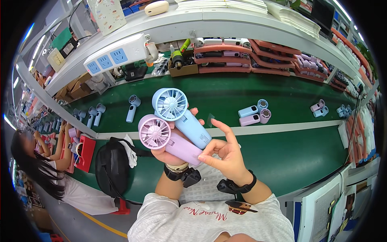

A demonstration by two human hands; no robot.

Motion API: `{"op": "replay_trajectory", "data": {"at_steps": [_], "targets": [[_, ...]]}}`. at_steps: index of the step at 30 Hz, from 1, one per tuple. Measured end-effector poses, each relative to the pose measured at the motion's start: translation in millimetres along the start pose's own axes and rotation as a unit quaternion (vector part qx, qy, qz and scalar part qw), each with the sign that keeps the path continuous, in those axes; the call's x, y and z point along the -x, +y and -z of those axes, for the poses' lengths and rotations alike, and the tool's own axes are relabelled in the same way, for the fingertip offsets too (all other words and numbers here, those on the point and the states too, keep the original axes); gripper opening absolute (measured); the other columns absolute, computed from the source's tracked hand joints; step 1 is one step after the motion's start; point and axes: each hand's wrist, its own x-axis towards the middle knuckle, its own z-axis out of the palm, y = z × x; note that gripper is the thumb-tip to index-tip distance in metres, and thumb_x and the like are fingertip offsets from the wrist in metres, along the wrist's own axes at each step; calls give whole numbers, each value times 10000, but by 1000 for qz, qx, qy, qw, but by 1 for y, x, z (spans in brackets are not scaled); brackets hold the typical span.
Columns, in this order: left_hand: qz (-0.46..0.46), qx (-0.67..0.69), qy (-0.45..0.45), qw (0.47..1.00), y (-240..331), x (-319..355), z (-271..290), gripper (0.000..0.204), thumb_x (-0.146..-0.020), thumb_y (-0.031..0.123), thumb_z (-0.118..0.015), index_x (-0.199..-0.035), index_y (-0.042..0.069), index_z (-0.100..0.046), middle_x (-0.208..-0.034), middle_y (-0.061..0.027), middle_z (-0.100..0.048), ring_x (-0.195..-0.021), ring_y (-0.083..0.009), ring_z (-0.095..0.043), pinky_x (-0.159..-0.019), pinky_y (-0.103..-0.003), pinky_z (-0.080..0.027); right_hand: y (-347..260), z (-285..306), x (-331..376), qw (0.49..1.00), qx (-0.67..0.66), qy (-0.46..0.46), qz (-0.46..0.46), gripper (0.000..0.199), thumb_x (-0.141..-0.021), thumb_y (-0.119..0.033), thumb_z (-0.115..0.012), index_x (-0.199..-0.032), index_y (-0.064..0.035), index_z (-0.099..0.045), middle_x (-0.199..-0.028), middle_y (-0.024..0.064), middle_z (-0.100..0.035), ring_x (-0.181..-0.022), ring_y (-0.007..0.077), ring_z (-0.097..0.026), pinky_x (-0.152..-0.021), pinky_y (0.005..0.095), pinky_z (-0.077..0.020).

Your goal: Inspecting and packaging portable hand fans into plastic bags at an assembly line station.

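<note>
My left hand [163, 155] is closed around two handheld fans held side by side, a light blue handheld fan [192, 128] and a lilac handheld fan [181, 148]. Their round grilles point up and left, and some fingertips show behind the blue one. My right hand [230, 161] pinches the lower end of the lilac handle between thumb and a finger. Its index finger stretches upward, and a small piece of clear film [211, 119] appears at that fingertip. White printed sheets [205, 185] lie partly hidden below my hands.
More fans [250, 113] lie in groups along the green belt [225, 88]. A black bag [111, 167] and a white glove [131, 151] rest at left, near a red fixture [85, 153] and a seated co-worker [44, 169]. Orange trays [221, 58] are stacked under the shelf [177, 26].
</note>
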Motion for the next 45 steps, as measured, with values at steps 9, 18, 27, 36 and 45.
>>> {"op": "replay_trajectory", "data": {"at_steps": [9,18,27,36,45], "targets": [[10,12,-6,1000,0,1,0,462,-820,531,-472,-1014,112,-501,-1336,-264,-388,-1164,-436,-481,-884,-568,-470,6,-8,5,985,130,34,105,782,-775,31,-700,-1398,-36,-232,-797,85,-616,-738,136,-597,-738,282,-468],[54,97,7,994,-10,-4,1,471,-833,505,-470,-1051,89,-500,-1324,-236,-415,-1192,-413,-469,-911,-577,-455,24,-1,-3,895,338,145,253,676,-774,-63,-733,-1321,-37,-335,-803,29,-487,-696,106,-442,-633,243,-372],[305,29,-62,950,-39,-39,61,637,-776,356,-535,-1298,4,-437,-1255,-212,-503,-1130,-360,-531,-914,-469,-468,-9,21,-6,874,338,191,291,397,-753,-31,-715,-1116,-18,-556,-837,46,-505,-729,130,-479,-670,243,-401],[282,-742,-330,511,-103,-64,164,477,-725,364,-657,-1109,83,-612,-1200,-148,-518,-1075,-337,-536,-908,-408,-442,-22,34,-2,871,346,166,306,159,-706,36,-722,-845,-8,-657,-850,96,-611,-740,162,-597,-638,250,-468],[213,-774,-260,537,-73,-74,199,526,-695,385,-721,-1126,114,-588,-1229,-141,-499,-1120,-354,-501,-925,-457,-419,-28,41,-1,894,316,170,270,187,-705,69,-719,-866,-9,-664,-782,87,-650,-635,130,-586,-572,226,-455]]}}
